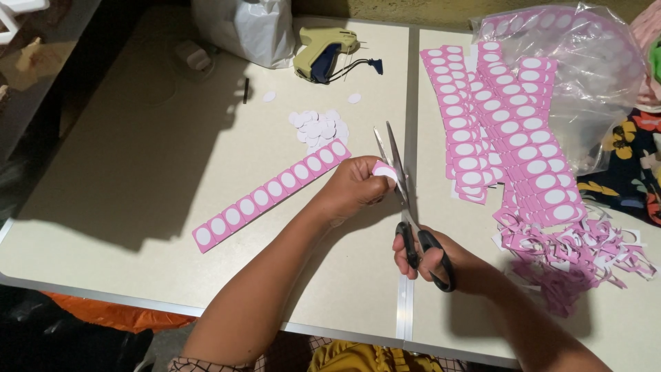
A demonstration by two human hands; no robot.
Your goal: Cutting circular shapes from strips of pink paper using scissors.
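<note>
My left hand (352, 187) pinches a small pink paper piece with a white oval (384, 170) at its fingertips. My right hand (441, 263) grips black-handled scissors (405, 200), blades pointing away and parted around that piece. A long pink strip of white ovals (272, 193) lies on the cream table (138, 172) just left of my left hand. Beyond it sits a heap of cut white ovals (319, 127).
Many pink strips (496, 131) are stacked at the right, partly under a clear plastic bag (592, 76). Pink and white offcuts (578, 258) pile at lower right. A tagging gun (322, 53) and a white bag (241, 27) stand at the back. Flowered fabric (630, 165) lies far right.
</note>
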